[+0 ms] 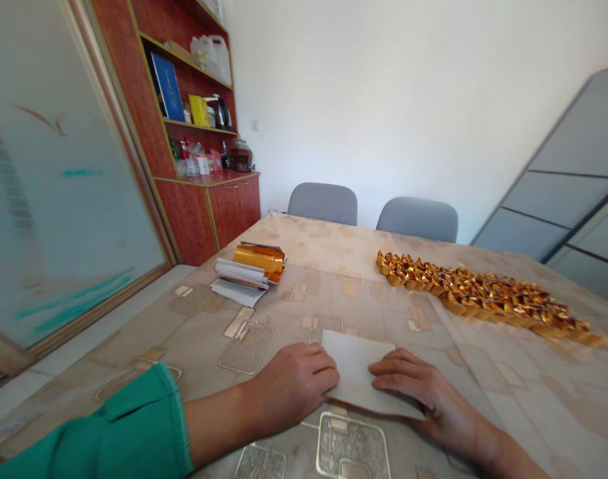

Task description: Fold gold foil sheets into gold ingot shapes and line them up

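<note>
A pale sheet of paper (356,367) lies on the patterned tablecloth in front of me, its near edge slightly raised. My left hand (299,382) is closed at the sheet's left edge, fingers curled; the thumb is mostly hidden. On the right side, my right hand (416,389) grips the sheet, with fingers on top and the thumb below the near edge, largely out of sight. Beyond my left hand sits a stack of curled gold-and-white foil paper (259,263). Many folded gold foil pieces (483,289) stand in packed rows at the right.
The table has a beige tablecloth (289,239). Two grey chairs (322,203) stand at its far side. A red-brown cabinet (234,206) with bottles and a kettle (223,113) is at the back left. A frosted glass door (69,166) is at the left.
</note>
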Motion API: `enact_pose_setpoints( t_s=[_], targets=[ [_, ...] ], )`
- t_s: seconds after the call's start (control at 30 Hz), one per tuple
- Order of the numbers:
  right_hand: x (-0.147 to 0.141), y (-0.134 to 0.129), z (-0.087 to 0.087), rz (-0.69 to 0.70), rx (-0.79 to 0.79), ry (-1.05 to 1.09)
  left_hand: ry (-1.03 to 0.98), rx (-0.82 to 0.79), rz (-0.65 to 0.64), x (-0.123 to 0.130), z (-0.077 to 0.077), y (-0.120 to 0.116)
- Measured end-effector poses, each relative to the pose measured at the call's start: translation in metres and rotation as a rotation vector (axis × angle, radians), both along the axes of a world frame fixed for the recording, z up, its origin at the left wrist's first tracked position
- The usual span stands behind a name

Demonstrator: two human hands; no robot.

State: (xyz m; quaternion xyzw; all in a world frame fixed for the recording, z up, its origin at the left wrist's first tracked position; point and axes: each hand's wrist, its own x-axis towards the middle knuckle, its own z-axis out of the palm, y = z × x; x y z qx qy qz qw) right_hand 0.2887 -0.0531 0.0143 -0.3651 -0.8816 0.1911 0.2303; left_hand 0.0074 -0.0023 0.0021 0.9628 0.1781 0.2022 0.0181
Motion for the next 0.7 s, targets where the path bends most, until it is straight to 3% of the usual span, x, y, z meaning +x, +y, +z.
enact_pose_setpoints(
  t_s=[0.17, 0.27, 0.43, 0.7],
  targets=[
    [-0.002, -0.001, 0.006, -0.069, -0.125, 0.131, -0.148, -0.214, 0.12, 0.0, -0.006, 0.002],
    [-0.006, 0.002, 0.003, -0.242, -0.186, 0.178, -0.201, -0.299, 0.185, 0.001, -0.007, 0.005],
    [-0.014, 0.014, -0.007, -0.518, -0.186, 0.143, -0.202, -0.173, 0.172, 0.005, -0.009, 0.012],
    [-0.019, 0.026, -0.015, -0.605, -0.042, -0.007, 0.014, -0.018, 0.116, 0.007, -0.014, 0.013]
  ],
)
